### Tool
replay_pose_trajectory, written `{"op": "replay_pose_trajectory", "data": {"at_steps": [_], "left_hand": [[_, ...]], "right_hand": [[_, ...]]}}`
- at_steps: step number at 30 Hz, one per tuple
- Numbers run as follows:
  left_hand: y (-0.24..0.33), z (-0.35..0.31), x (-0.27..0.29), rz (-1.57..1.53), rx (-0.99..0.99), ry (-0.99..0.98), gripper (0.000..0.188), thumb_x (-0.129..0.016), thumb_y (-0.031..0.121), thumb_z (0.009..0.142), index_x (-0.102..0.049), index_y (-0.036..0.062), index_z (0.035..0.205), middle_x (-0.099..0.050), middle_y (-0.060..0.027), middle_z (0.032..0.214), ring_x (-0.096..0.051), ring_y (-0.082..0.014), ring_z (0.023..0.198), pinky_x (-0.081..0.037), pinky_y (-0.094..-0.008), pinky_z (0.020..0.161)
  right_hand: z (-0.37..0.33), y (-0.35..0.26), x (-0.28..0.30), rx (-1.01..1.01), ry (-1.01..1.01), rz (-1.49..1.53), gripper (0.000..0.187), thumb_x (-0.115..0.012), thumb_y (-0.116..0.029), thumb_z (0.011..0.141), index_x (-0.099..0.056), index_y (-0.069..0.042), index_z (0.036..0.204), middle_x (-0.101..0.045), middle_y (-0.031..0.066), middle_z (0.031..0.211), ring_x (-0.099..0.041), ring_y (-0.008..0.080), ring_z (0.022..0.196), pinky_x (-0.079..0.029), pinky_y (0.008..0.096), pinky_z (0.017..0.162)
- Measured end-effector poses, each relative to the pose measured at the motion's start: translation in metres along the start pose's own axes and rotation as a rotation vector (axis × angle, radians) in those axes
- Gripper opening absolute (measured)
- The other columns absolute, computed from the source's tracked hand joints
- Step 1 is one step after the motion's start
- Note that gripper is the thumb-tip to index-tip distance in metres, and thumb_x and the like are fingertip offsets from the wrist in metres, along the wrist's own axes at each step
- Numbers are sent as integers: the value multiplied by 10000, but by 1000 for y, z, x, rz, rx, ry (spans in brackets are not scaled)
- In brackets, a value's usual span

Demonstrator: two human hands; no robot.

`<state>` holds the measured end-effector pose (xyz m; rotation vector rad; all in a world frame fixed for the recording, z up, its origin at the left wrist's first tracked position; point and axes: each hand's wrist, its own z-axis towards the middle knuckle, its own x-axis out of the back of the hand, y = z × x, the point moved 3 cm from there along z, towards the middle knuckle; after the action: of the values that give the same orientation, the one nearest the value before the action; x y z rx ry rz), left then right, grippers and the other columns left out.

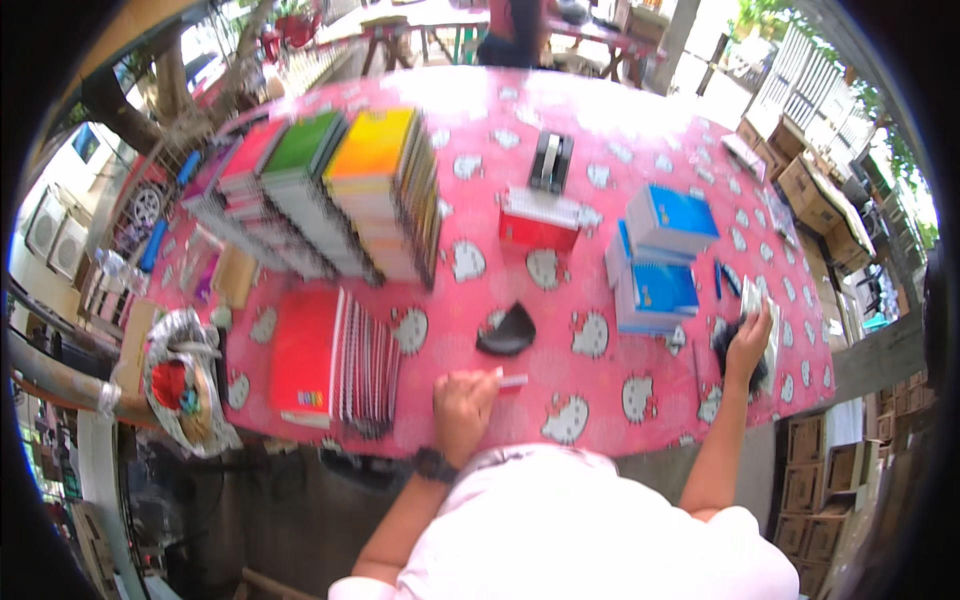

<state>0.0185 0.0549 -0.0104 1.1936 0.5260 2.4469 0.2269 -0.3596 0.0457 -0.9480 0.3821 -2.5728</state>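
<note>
My left hand [463, 412], a watch at its wrist, is closed at the near edge of the table. Its fingers pinch a small red-and-white card [512, 382], partly hidden by the hand. A black curved dish-like piece [507, 331] lies just beyond. Over at the right edge, my right hand [752, 345] has its fingers bent round a pale bundle of papers [768, 312]; a dark, blurred object [722, 342] sits beside the hand. Left of my left hand stands a row of red spiral notebooks [318, 350].
Tall notebook stacks [375, 150] rise at the back left. Small red notebooks [540, 230] and a black tape dispenser [551, 162] stand in the middle. Blue notebooks [665, 285] and a blue pen [718, 280] are toward the right. A plastic bag [185, 350] hangs by the left edge.
</note>
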Motion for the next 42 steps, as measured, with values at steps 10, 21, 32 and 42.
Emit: {"op": "replay_pose_trajectory", "data": {"at_steps": [10,21,32,42], "left_hand": [[4,3,4,-9,44,0,180,-696,142,793,-702,123,972,-621,0,870,-558,-184,845,-383,-350,800],[4,2,3,-6,65,-38,208,-694,149,789,-688,133,996,-625,-1,892,-561,-187,859,-379,-356,816],[5,1,1,-20,97,-111,220,-689,204,792,-660,138,1000,-636,-3,901,-566,-181,889,-353,-373,853],[6,2,-4,0,116,-130,258,-692,285,794,-640,118,983,-632,-15,893,-567,-196,881,-335,-376,843]], "right_hand": [[-33,-117,-10,-357,-244,779,267,-536,-114,953,-610,-100,1209,-565,-30,891,-486,62,710,-423,213,623],[-129,-237,-66,78,-1166,904,126,-571,1,884,-625,-22,996,-579,63,850,-545,159,761,-445,279,694],[-125,-234,-66,227,-1218,950,114,-570,-25,889,-653,-23,967,-578,79,812,-540,195,706,-435,299,629],[-121,-237,-60,109,-1499,742,237,-652,-46,829,-561,-7,1045,-614,141,943,-624,248,841,-495,343,678]]}}
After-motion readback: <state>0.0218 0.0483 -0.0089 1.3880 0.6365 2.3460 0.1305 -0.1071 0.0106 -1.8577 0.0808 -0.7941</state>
